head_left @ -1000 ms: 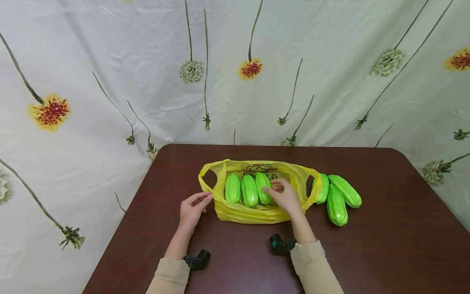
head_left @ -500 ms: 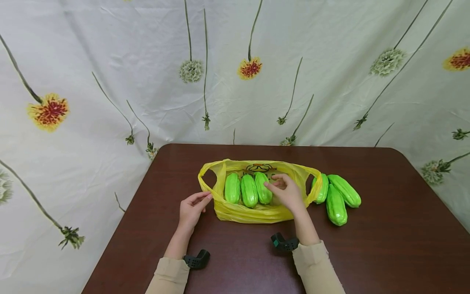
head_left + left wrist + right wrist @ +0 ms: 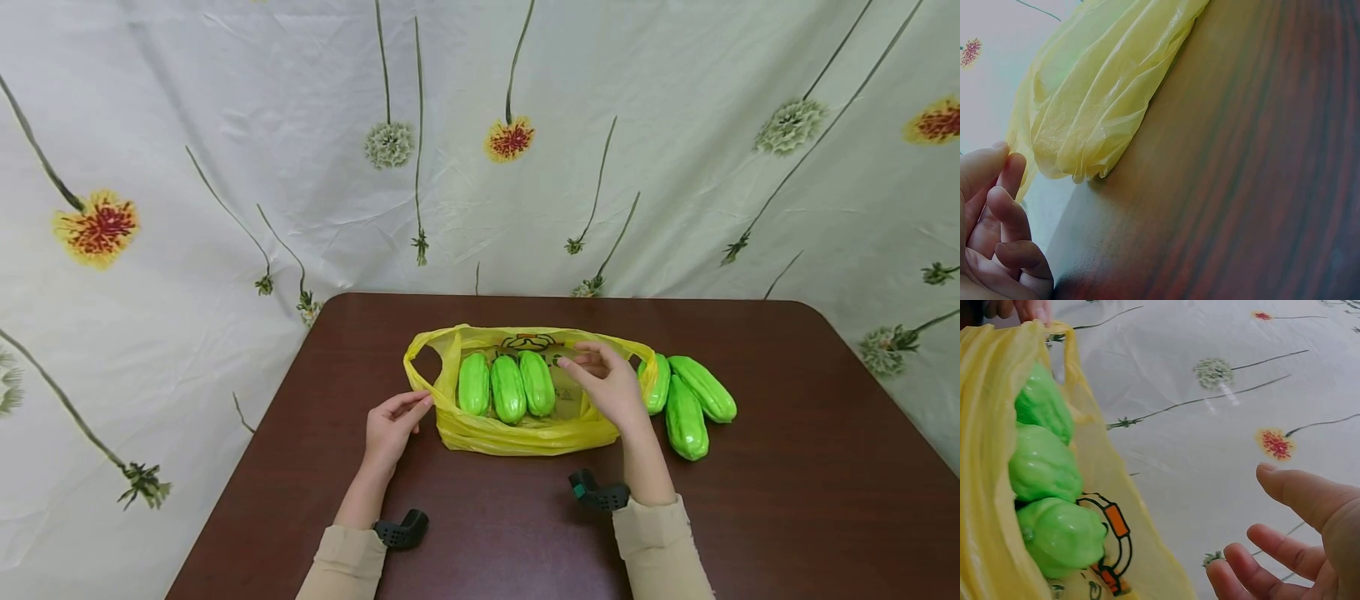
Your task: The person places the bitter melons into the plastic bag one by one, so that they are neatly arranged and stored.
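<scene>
A yellow plastic bag [image 3: 525, 437] lies on the table with its mouth held wide. Inside it, side by side, rest three glossy bright green, ribbed, cucumber-like vegetables [image 3: 508, 390]. My left hand [image 3: 393, 425] pinches the bag's left handle edge between thumb and forefinger, which also shows in the left wrist view. Over the right part of the bag's mouth hovers my right hand [image 3: 611, 387], its fingers loosely bent and apart, holding nothing. The right wrist view shows that thumb [image 3: 1297, 490] spread from the fingers, with the vegetables' ends [image 3: 1060, 537] off to the left.
Just right of the bag lie three more green vegetables [image 3: 686, 421], one partly behind the bag's right handle [image 3: 643, 392]. The dark brown table [image 3: 480, 517] has a rounded far edge. Behind it hangs a white flower-printed cloth [image 3: 315, 125].
My right hand has drawn away from the rightmost vegetable in the bag, moving right and slightly up, with its fingers parted. My left hand and the bag have stayed put.
</scene>
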The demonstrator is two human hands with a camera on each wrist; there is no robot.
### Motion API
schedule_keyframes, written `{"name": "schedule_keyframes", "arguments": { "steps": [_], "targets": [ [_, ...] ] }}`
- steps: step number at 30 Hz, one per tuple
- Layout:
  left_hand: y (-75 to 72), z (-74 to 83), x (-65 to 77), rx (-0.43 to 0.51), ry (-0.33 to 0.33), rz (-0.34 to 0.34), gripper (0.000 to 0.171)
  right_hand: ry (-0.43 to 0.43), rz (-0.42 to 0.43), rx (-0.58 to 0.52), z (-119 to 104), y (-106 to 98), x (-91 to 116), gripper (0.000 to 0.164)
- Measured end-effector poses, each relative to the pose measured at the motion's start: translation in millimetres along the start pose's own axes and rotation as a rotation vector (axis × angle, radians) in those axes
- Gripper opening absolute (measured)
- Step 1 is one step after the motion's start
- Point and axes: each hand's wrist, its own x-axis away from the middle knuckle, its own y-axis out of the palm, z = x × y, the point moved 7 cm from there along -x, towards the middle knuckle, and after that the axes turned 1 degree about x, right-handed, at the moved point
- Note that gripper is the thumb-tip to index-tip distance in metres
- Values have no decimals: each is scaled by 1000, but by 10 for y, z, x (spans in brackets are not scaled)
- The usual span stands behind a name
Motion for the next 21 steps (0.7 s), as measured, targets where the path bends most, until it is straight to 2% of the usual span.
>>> {"name": "schedule_keyframes", "arguments": {
  "steps": [10, 21],
  "targets": [
    [0, 0, -1, 5, 6, -4, 21, -88, 50, -34, -97, -268, 53, 47],
    [-2, -8, -3, -4, 5, -4, 21, -170, 159, -41, -163, -562, 145, 39]
  ]
}}
